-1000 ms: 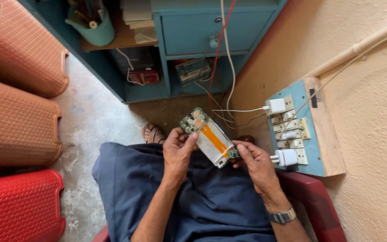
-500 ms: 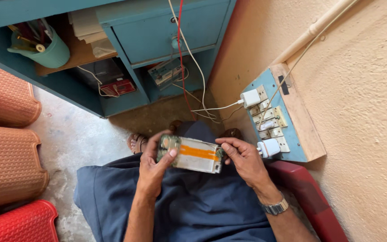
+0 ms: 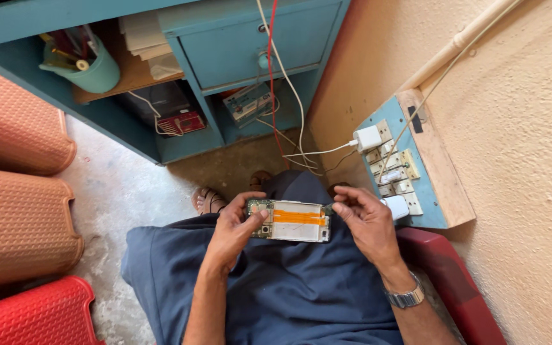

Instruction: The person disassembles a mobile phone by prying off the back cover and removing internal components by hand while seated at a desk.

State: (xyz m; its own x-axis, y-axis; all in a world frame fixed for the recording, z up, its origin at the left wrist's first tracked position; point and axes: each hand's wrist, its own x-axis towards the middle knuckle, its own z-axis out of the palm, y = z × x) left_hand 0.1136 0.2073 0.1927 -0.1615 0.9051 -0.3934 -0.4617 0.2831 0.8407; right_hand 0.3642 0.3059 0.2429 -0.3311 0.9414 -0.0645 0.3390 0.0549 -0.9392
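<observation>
Over my lap | left hand [image 3: 232, 231] and right hand [image 3: 365, 220] pinched the opened phone [image 3: 292, 221] by its ends | orange strip along its white middle

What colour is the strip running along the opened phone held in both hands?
Orange, a flat strip across the opened phone's white inside, clearest in the head view.

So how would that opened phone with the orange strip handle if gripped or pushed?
The opened phone looks thin and flat, so probably light and unlikely to roll. Its exposed board and orange ribbon suggest fragility; both hands, left hand and right hand, hold its ends.
</observation>
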